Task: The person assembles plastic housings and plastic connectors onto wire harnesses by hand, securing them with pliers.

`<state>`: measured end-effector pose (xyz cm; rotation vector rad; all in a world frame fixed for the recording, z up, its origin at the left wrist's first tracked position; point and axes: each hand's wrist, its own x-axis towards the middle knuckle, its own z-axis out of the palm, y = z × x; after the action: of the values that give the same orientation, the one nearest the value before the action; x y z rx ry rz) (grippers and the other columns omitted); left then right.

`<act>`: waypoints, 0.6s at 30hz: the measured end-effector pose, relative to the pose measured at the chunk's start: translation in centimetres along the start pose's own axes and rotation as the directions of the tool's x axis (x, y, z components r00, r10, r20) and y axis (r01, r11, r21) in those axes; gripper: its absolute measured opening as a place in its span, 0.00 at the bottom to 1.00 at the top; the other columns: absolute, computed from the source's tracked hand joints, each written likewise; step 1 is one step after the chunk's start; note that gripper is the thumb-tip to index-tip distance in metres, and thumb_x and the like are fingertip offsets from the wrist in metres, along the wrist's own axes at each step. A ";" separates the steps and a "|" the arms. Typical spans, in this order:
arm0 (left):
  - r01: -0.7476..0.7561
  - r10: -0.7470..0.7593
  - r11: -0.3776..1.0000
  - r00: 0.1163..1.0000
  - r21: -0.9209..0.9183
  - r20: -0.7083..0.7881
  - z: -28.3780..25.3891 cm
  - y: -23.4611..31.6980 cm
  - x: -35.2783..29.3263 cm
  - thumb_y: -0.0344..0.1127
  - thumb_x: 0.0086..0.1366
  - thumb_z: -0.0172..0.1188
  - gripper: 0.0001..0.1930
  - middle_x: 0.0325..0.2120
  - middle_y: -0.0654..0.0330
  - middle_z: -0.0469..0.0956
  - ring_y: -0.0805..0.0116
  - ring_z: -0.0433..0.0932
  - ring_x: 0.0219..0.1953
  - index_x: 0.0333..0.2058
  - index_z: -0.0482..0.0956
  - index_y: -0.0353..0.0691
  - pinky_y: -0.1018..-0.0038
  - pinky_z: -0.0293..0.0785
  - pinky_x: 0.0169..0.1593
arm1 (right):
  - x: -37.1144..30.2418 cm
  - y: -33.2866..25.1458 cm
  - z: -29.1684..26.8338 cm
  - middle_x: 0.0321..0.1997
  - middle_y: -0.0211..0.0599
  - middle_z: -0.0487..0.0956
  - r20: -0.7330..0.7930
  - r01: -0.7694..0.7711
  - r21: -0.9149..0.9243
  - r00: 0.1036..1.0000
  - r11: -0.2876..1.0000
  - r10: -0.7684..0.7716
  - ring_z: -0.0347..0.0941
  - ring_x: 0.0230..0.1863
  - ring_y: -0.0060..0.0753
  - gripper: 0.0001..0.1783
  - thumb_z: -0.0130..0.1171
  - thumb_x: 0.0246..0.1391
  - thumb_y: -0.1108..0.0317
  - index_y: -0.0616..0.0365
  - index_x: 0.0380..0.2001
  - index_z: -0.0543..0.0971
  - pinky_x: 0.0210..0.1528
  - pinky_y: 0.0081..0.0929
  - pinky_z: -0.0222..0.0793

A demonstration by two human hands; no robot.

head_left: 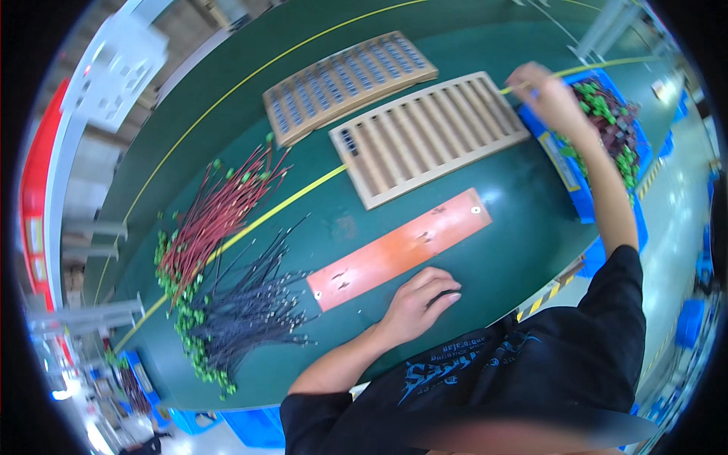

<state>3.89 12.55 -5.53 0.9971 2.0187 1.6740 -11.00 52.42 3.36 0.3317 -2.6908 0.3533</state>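
My left hand (419, 301) rests on the green table (485, 189) just below an orange flat plate (402, 246), fingers curled in with a dark gap under the fingertips. My right hand (547, 95) reaches far right, over the edge of a blue bin (574, 182) full of green and dark red connectors (616, 125). Its fingers are pinched together; what they hold, if anything, is too small to tell. Beside that hand lies a pale slotted wooden tray (428, 136), mostly bare, with one dark part (349, 142) in its left slot.
A second slotted tray (349, 80) behind it is filled with bluish parts. At the left lie a bundle of red wires (216, 216) and a bundle of black wires (250, 307), both with green ends. Blue bins (250, 425) stand below the table's near edge.
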 end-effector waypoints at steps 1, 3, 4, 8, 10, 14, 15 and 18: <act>-0.045 0.045 0.999 0.999 -0.005 -0.002 0.0 -0.4 0.0 0.30 0.64 0.65 0.09 0.39 0.55 0.78 0.59 0.80 0.40 0.42 0.82 0.35 0.68 0.77 0.45 | 0.3 -3.5 3.0 0.38 0.45 0.80 0.040 0.051 0.135 0.998 0.990 -0.056 0.77 0.42 0.54 0.08 0.61 0.58 0.67 0.60 0.38 0.81 0.46 0.40 0.74; -0.040 0.040 0.999 0.999 0.003 -0.029 0.0 -0.5 0.0 0.30 0.64 0.65 0.08 0.38 0.54 0.77 0.58 0.80 0.40 0.41 0.81 0.35 0.67 0.77 0.44 | 1.1 -9.1 8.0 0.40 0.43 0.79 0.078 0.197 0.279 0.971 0.940 -0.226 0.78 0.42 0.49 0.08 0.62 0.57 0.69 0.62 0.38 0.81 0.46 0.39 0.74; -0.048 0.048 0.999 0.999 -0.004 -0.014 -0.1 -0.6 -0.1 0.30 0.64 0.65 0.08 0.38 0.55 0.78 0.59 0.80 0.41 0.40 0.82 0.34 0.68 0.77 0.45 | 2.0 -11.9 9.7 0.40 0.43 0.78 0.099 0.230 0.321 0.957 0.919 -0.274 0.78 0.42 0.49 0.07 0.63 0.57 0.69 0.62 0.36 0.80 0.45 0.40 0.74; -0.095 0.093 0.995 0.994 -0.035 -0.052 0.2 -0.6 -0.4 0.30 0.65 0.64 0.06 0.37 0.55 0.78 0.59 0.80 0.40 0.38 0.82 0.34 0.67 0.77 0.44 | 5.2 -18.1 16.8 0.40 0.47 0.79 0.082 0.165 0.331 0.976 0.929 -0.203 0.78 0.41 0.52 0.14 0.63 0.57 0.64 0.61 0.42 0.78 0.44 0.43 0.75; -0.124 0.121 0.991 0.990 -0.041 -0.072 0.5 -0.5 0.4 0.30 0.65 0.64 0.06 0.36 0.55 0.78 0.58 0.80 0.39 0.38 0.82 0.34 0.66 0.77 0.44 | 5.9 -18.0 17.9 0.41 0.50 0.80 -0.048 0.152 0.238 0.988 0.959 -0.145 0.78 0.40 0.55 0.17 0.64 0.56 0.59 0.62 0.39 0.76 0.43 0.45 0.75; -0.239 0.226 0.962 0.969 -0.131 -0.103 0.6 -0.6 0.8 0.29 0.66 0.63 0.05 0.35 0.56 0.77 0.58 0.79 0.38 0.35 0.80 0.34 0.65 0.76 0.44 | 6.6 -17.7 17.2 0.33 0.43 0.77 -0.045 0.197 0.148 0.980 0.969 -0.192 0.78 0.35 0.47 0.12 0.63 0.59 0.63 0.59 0.38 0.76 0.35 0.42 0.73; -0.225 0.210 0.968 0.969 -0.110 -0.132 0.1 -0.3 0.7 0.29 0.66 0.63 0.05 0.35 0.56 0.77 0.58 0.79 0.38 0.35 0.80 0.34 0.65 0.76 0.44 | 6.7 -18.4 16.9 0.33 0.43 0.77 -0.044 0.224 0.175 0.975 0.959 -0.220 0.78 0.35 0.47 0.12 0.63 0.59 0.63 0.59 0.38 0.76 0.35 0.42 0.73; -0.351 0.372 0.928 0.884 0.125 -0.283 -2.3 1.7 0.5 0.29 0.63 0.64 0.04 0.35 0.57 0.78 0.58 0.79 0.39 0.34 0.80 0.35 0.64 0.77 0.43 | 6.9 -19.3 16.5 0.31 0.40 0.74 -0.187 0.252 0.221 0.959 0.942 -0.212 0.76 0.32 0.43 0.11 0.61 0.60 0.64 0.59 0.40 0.74 0.34 0.40 0.71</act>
<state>2.50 11.35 -3.25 1.2752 2.1974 2.0715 -17.66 28.24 -4.54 0.6579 -2.4189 0.6116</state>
